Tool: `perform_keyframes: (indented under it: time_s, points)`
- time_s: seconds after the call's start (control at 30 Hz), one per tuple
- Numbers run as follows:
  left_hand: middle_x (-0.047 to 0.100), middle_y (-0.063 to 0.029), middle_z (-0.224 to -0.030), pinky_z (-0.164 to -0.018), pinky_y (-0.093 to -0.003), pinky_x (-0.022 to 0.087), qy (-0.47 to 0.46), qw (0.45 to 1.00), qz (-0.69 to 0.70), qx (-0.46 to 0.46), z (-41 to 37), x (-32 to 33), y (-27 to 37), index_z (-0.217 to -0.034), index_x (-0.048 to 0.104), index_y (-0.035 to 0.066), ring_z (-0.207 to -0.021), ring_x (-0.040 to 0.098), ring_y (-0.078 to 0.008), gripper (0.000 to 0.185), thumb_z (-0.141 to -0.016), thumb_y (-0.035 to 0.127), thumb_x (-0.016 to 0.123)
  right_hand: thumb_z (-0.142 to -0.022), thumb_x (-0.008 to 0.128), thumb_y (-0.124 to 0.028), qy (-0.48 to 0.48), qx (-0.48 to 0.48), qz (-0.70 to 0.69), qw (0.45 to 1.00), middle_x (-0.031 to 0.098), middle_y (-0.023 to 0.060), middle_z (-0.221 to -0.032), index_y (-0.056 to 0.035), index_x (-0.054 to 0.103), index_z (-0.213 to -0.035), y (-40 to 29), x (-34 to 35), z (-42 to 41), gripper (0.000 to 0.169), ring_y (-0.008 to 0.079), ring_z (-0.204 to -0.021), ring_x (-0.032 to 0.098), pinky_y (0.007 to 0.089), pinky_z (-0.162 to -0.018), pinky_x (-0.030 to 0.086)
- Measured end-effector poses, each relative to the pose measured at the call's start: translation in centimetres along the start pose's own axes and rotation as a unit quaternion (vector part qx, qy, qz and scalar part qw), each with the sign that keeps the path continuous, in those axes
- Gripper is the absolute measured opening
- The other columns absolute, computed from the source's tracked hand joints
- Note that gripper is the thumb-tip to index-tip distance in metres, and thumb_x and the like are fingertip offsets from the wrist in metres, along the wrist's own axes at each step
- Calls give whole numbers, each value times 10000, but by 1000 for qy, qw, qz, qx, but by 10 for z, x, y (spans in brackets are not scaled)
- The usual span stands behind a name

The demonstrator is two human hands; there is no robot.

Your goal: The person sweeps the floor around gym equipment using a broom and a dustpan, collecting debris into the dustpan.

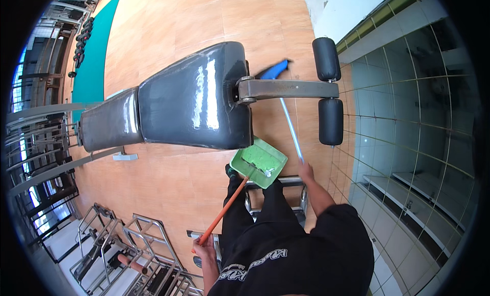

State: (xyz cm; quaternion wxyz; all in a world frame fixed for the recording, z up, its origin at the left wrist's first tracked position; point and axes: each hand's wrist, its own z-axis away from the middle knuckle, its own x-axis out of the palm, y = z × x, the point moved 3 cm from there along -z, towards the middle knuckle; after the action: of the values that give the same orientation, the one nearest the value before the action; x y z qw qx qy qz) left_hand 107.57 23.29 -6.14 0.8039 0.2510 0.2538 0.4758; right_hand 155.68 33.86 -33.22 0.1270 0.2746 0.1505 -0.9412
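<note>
My left hand [206,247] is closed around the orange handle [226,211] of a green plastic dustpan [264,158]. Dark debris and a small shiny scrap lie in the pan, which is just beyond my feet. In my right hand [305,171] is the light blue shaft [291,127] of a broom. The broom's blue head [275,70] rests past the metal arm of a padded weight bench, and that arm crosses in front of part of the broom. Its dark bristles are partly hidden behind the bench.
A black padded weight bench [191,96] with foam rollers [326,58] spans the space ahead. Wire grid and glass [402,123] stand on the right. Metal gym frames [145,234] occupy the lower left. Dumbbells [81,47] line a green mat [95,62] at far left. A chrome frame [302,200] stands by my legs.
</note>
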Motion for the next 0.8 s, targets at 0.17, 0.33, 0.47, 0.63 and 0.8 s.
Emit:
perform_keyframes:
  time_s: [0.17, 0.33, 0.47, 0.63, 0.8]
  points:
    - [503, -254, -1068, -918, -420, 478, 31, 999, -27, 12, 14, 16, 7, -1052, 424, -60, -1005, 552, -374, 352, -836, 217, 420, -872, 351, -575, -13, 9, -58, 998, 559, 225, -1150, -42, 595, -1093, -193, -21, -90, 626, 399, -1088, 517, 484, -911, 417]
    - [509, -229, -1048, -918, -420, 477, 11, 1000, -13, 9, 4, 6, 5, -1015, 445, -40, -987, 558, -358, 313, -839, 217, 413, -863, 312, -618, 59, -17, -21, 998, 597, 241, -1052, -6, 614, -1034, -106, -20, -34, 704, 410, -1023, 549, 496, -862, 434]
    - [512, -217, -1040, -905, -412, 484, 26, 999, -18, 15, 16, 19, 9, -997, 448, -34, -980, 563, -350, 298, -836, 214, 410, -903, 294, -560, 91, -20, 11, 996, 595, 291, -909, 15, 616, -925, 80, -7, 69, 660, 464, -905, 557, 516, -790, 434]
    - [508, -199, -1036, -896, -426, 490, 16, 1000, -25, 8, 19, 27, 13, -1005, 445, -30, -984, 561, -355, 296, -835, 210, 410, -915, 336, -504, 2, 94, 77, 993, 581, 337, -903, 85, 595, -912, 195, -11, 165, 643, 466, -912, 566, 508, -794, 445]
    - [510, -177, -1043, -895, -437, 493, 0, 1000, -18, 6, 4, 13, 5, -1012, 440, -27, -985, 558, -372, 303, -837, 220, 415, -900, 326, -536, -20, 93, 26, 995, 572, 317, -1022, 58, 583, -1038, 122, 16, 63, 662, 456, -1004, 537, 484, -879, 420]
